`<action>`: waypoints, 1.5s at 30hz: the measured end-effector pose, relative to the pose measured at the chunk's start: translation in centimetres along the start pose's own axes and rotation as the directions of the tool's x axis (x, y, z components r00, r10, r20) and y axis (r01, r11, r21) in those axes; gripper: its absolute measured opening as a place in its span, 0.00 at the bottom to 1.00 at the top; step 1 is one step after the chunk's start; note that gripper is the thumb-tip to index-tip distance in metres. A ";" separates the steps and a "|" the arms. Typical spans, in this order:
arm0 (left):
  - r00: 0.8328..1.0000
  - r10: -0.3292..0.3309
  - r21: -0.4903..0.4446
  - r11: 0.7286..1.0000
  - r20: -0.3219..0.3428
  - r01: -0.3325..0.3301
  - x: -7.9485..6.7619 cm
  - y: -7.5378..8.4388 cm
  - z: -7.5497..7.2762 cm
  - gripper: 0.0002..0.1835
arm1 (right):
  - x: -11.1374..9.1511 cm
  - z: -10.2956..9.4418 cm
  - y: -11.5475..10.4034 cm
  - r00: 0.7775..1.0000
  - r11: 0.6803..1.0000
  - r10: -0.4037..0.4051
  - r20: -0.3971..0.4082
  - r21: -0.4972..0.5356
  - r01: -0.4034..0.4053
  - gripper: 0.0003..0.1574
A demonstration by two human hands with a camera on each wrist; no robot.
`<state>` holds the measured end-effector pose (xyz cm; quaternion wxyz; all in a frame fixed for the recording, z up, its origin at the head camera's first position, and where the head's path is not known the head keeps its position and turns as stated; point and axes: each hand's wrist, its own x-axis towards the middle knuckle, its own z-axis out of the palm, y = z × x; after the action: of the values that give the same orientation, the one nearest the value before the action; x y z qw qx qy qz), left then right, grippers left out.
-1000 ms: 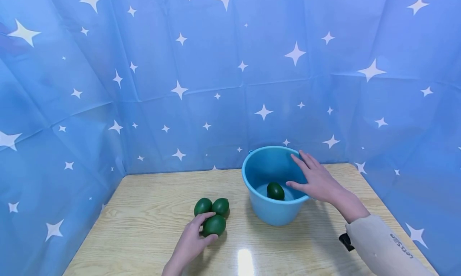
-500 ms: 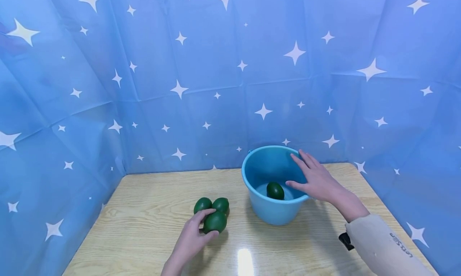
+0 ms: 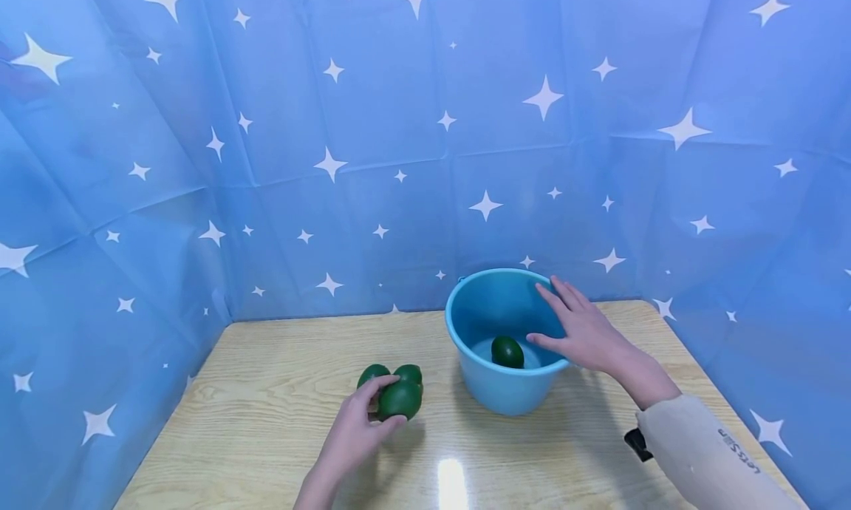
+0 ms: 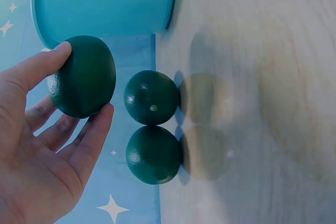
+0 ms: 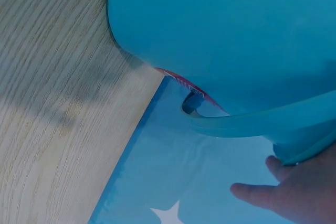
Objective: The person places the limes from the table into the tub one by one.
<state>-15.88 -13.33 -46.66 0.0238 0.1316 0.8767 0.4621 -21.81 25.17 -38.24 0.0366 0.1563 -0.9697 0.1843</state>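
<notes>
My left hand (image 3: pixel 352 430) holds a dark green oval fruit (image 3: pixel 401 401) between thumb and fingertips. In the left wrist view, that fruit (image 4: pixel 83 77) is raised in the fingers, apart from two similar fruits. Those two, a nearer-left fruit (image 3: pixel 372 374) and a right-hand fruit (image 3: pixel 409 372), lie side by side on the table and are partly hidden in the head view. A light blue bucket (image 3: pixel 504 392) stands to the right, with one green fruit (image 3: pixel 507 352) on its bottom. My right hand (image 3: pixel 585 335) rests at the bucket's right rim, fingers spread and fairly straight.
The wood-grain table (image 3: pixel 279 362) carries everything. A blue curtain (image 3: pixel 372 126) with white stars hangs behind it and on both sides. The bucket's blue handle (image 5: pixel 226 127) hangs on its outside, near the right fingers.
My left hand has moved slightly forward and up, lifting its fruit so that it now overlaps the two behind more. My right hand and the bucket stay in place.
</notes>
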 end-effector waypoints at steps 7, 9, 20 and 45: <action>1.000 0.009 -0.011 1.000 -0.016 -0.010 0.6 0.8 -0.3 0.31 | 0.1 0.0 0.1 1.000 1.000 -0.001 -0.003 0.002 0.001 0.58; 1.000 0.017 -0.011 1.000 -0.020 -0.017 0.7 1.0 -0.4 0.31 | 0.1 0.0 0.1 1.000 1.000 -0.001 -0.004 0.002 0.001 0.58; 0.998 0.027 0.004 1.000 -0.049 -0.026 1.1 2.4 -0.7 0.31 | -0.1 0.1 0.0 1.000 1.000 0.001 -0.005 0.012 -0.001 0.58; 0.995 0.094 -0.037 0.995 -0.028 -0.095 2.0 4.2 -1.0 0.30 | -0.2 0.0 -0.1 1.000 1.000 0.016 -0.006 0.004 -0.016 0.59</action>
<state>-17.10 -11.33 -42.50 -0.0073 0.1664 0.8608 0.4809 -21.57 25.15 -38.26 0.0377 0.1479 -0.9704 0.1871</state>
